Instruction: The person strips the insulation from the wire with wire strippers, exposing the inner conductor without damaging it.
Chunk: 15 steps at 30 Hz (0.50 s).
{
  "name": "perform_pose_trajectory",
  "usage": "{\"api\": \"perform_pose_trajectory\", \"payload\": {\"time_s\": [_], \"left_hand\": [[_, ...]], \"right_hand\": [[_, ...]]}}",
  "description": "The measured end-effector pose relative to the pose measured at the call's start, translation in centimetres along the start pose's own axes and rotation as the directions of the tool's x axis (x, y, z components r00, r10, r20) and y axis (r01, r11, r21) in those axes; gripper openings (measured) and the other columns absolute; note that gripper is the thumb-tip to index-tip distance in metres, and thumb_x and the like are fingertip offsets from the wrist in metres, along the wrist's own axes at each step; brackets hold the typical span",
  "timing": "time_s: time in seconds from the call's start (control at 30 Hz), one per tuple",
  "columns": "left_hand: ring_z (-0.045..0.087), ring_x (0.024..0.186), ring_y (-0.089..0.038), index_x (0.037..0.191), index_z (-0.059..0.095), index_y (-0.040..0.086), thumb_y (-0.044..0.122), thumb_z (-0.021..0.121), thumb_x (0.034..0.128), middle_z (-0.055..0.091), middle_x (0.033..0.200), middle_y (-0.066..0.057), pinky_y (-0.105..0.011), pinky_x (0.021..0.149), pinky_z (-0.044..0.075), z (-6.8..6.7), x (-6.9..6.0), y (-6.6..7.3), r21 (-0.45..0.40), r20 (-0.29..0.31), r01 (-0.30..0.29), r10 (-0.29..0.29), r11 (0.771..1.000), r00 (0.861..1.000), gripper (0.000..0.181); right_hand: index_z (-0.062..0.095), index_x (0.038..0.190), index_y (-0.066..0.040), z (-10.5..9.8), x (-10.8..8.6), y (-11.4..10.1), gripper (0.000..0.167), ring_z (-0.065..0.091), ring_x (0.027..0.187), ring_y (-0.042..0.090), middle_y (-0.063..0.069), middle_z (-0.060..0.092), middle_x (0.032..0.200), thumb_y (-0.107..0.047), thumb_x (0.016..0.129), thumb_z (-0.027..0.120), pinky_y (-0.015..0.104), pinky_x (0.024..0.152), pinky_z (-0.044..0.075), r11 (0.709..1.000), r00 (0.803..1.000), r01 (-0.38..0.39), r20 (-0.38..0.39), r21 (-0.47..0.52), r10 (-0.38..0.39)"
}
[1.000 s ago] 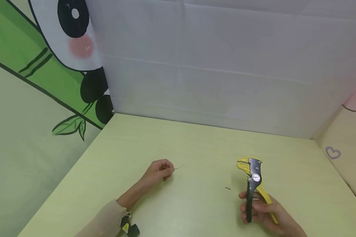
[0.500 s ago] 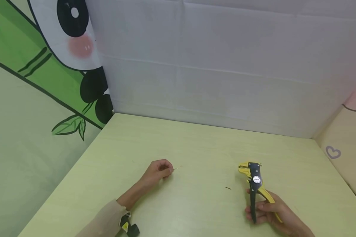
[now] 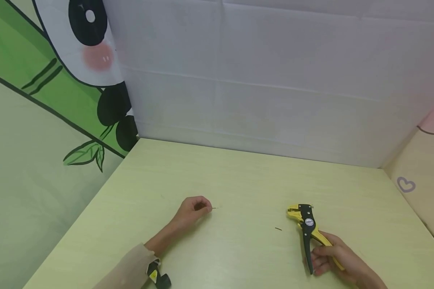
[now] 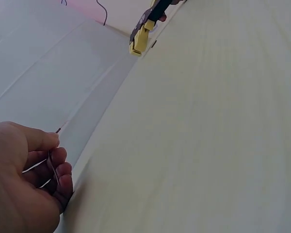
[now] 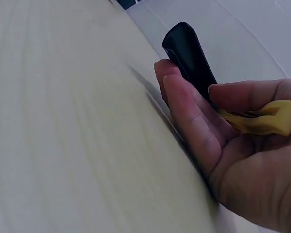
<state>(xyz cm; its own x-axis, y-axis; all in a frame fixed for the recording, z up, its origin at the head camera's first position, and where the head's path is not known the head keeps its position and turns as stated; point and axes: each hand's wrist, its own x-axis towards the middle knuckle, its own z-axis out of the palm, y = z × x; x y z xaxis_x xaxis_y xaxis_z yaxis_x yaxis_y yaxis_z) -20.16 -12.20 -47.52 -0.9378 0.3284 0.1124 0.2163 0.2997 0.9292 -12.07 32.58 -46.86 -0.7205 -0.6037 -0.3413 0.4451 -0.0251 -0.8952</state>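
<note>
My left hand [image 3: 192,212] pinches a thin wire [image 3: 214,208] between thumb and forefinger, and a short end sticks out past the fingertips. The left wrist view shows that dark wire end [image 4: 58,130] above the thumb, with more of the strand running down inside the curled fingers. On the right, my right hand [image 3: 334,256] holds a yellow and black wire stripper [image 3: 309,221], its head pointing away from me. The black handle [image 5: 186,53] lies along the fingertips in the right wrist view, the yellow handle [image 5: 276,119] under the thumb. The handles stand spread apart.
A short dark offcut [image 3: 278,228] lies on the pale wooden table [image 3: 238,249] between the two hands. White sheeting [image 3: 253,80] walls off the back, and a printed panel [image 3: 39,120] stands along the left. My left wrist carries a black strap [image 3: 153,271].
My right hand has lowered the wire stripper and drawn its head slightly nearer to me. The left hand has stayed almost still, still pinching the wire.
</note>
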Motion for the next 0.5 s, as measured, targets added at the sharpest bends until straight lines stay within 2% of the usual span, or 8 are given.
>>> {"api": "perform_pose_trajectory", "payload": {"time_s": [0.3, 0.4, 0.5], "left_hand": [[0.055, 0.077, -0.004, 0.093, 0.07, 0.002, 0.008, 0.067, 0.0929, 0.07, 0.092, -0.013, -0.018, 0.073, 0.047, 0.17, 0.07, -0.66, 0.054, -0.041, -0.008, 0.01, 0.998, 0.999, 0.006], [0.055, 0.078, -0.004, 0.093, 0.07, 0.004, 0.008, 0.067, 0.0928, 0.07, 0.091, -0.011, -0.019, 0.073, 0.047, 0.23, 0.01, -0.71, 0.077, -0.052, -0.027, 0.031, 0.997, 0.998, 0.005], [0.053, 0.078, -0.003, 0.093, 0.069, 0.004, 0.009, 0.068, 0.0929, 0.07, 0.091, -0.009, -0.019, 0.073, 0.046, 0.26, -0.14, -0.74, 0.121, -0.069, -0.051, 0.06, 0.991, 0.996, 0.005]], "right_hand": [[0.052, 0.128, -0.013, -0.06, 0.18, -0.11, 0.032, 0.075, 0.081, 0.02, 0.007, 0.075, 0.093, -0.002, 0.099, 0.044, 0.039, 0.075, 0.062, 0.999, 0.998, -0.04, -0.04, -0.029, 0.039], [0.051, 0.129, -0.009, 0.03, 0.24, -0.25, 0.029, 0.075, 0.081, 0.02, 0.006, 0.074, 0.091, -0.006, 0.101, 0.045, 0.038, 0.074, 0.062, 0.995, 0.995, -0.058, -0.081, -0.086, 0.051], [0.051, 0.127, -0.001, 0.18, 0.28, -0.46, 0.026, 0.074, 0.079, 0.019, 0.005, 0.073, 0.09, -0.01, 0.103, 0.047, 0.036, 0.071, 0.062, 0.979, 0.987, -0.082, -0.149, -0.185, 0.055]]}}
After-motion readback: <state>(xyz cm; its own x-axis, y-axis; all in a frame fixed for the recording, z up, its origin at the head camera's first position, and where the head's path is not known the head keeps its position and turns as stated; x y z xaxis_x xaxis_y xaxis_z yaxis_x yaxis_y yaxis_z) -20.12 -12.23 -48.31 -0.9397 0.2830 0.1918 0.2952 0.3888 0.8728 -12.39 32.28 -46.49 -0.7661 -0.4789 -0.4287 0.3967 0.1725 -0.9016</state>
